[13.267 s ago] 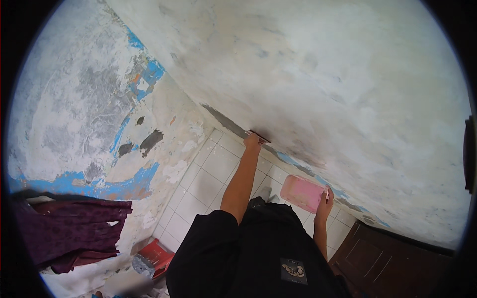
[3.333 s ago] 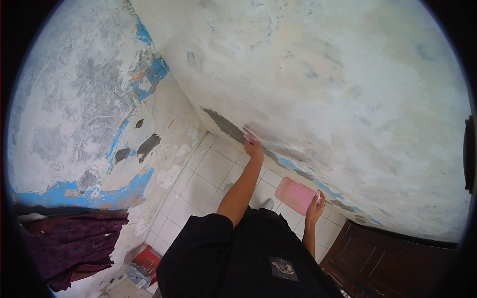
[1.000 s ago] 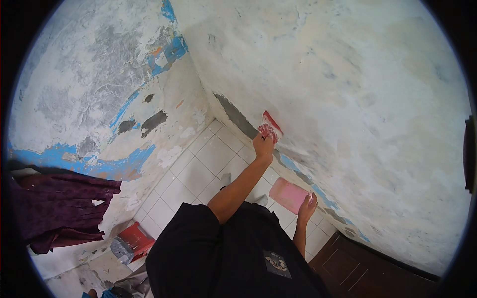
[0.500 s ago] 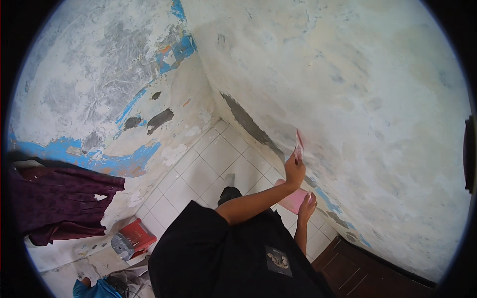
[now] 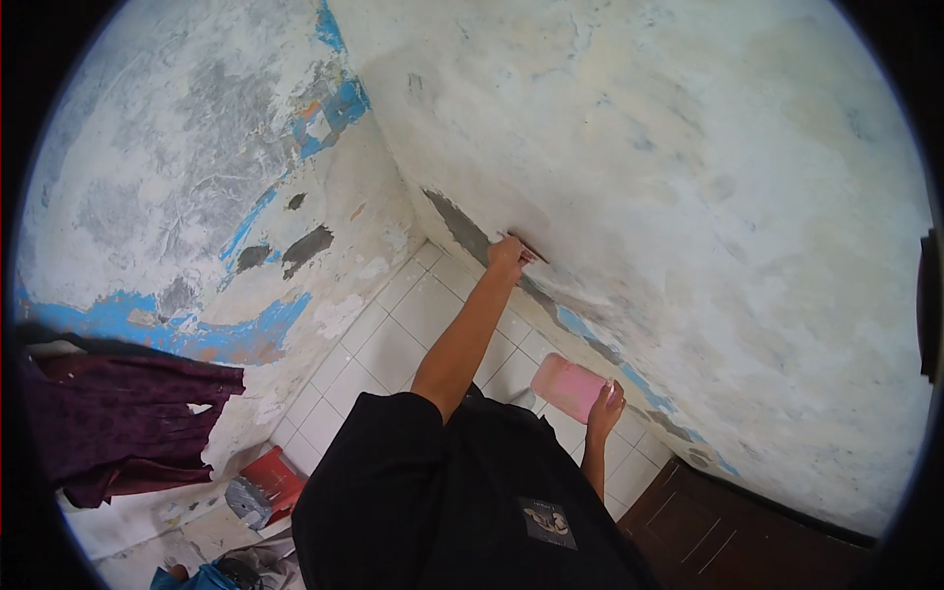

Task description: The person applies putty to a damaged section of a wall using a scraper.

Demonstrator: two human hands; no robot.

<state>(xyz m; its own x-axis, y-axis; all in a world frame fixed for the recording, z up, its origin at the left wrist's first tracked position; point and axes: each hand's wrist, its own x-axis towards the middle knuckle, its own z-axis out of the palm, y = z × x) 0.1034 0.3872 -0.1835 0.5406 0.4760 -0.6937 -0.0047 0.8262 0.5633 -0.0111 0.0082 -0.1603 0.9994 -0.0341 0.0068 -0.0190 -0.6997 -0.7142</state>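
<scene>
My left hand [image 5: 506, 254] grips a reddish, putty-smeared scraper [image 5: 531, 250], its blade against the mottled whitish wall [image 5: 688, 197] on the right, just above a long bare grey strip [image 5: 454, 221] low on that wall. The hand partly hides the handle. Lower right, my right hand [image 5: 605, 413] holds the near end of a rectangular pink container [image 5: 569, 386] with pale residue inside, over the tiles beside the wall.
The left wall [image 5: 167, 197] has peeling blue paint. A purple cloth [image 5: 118, 423] hangs lower left, above a red container [image 5: 273, 472] with grey mess. A blue item [image 5: 202, 578] lies below. White tiles [image 5: 393, 344] cover the floor. Dark brown panelled wood [image 5: 708, 521] sits lower right.
Since half a second ago my left hand and scraper have moved up-left along the wall, uncovering more of the pink container. My right hand keeps its grip on the container.
</scene>
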